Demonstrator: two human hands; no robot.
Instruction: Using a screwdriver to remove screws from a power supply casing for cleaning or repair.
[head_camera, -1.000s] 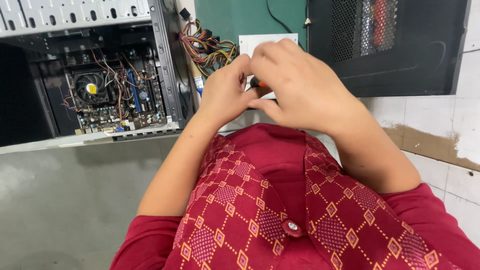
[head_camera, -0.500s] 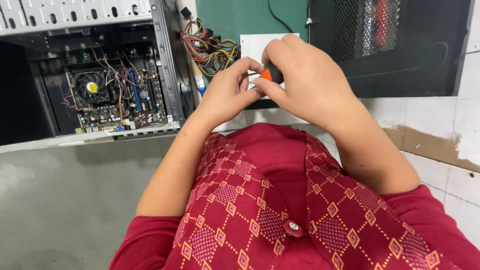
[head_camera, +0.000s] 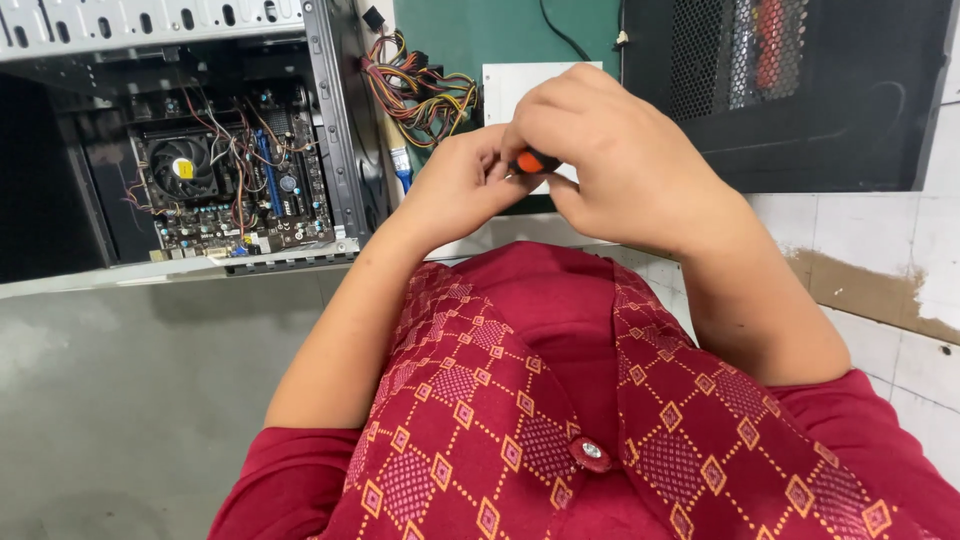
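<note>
Both hands meet over an orange-and-black tool handle (head_camera: 533, 161), in front of the chest above the table's near edge.

Right hand (head_camera: 618, 150) curls over the handle from above, fingers clenched around it; left hand (head_camera: 462, 182) pinches at its left end, thumb and fingertips touching. Only a short orange stub with a black band shows; the rest is hidden in the hands, so the tool's kind cannot be told. Tight quarters: open computer case (head_camera: 180, 140) close on the left, its metal frame edge and loose cable bundle (head_camera: 420, 90) just beside the left hand; black mesh-panel case (head_camera: 800, 90) near on the right. Green mat (head_camera: 480, 30) and a white box (head_camera: 515, 85) behind. Free space lies low left, over the grey floor (head_camera: 130, 400).
</note>
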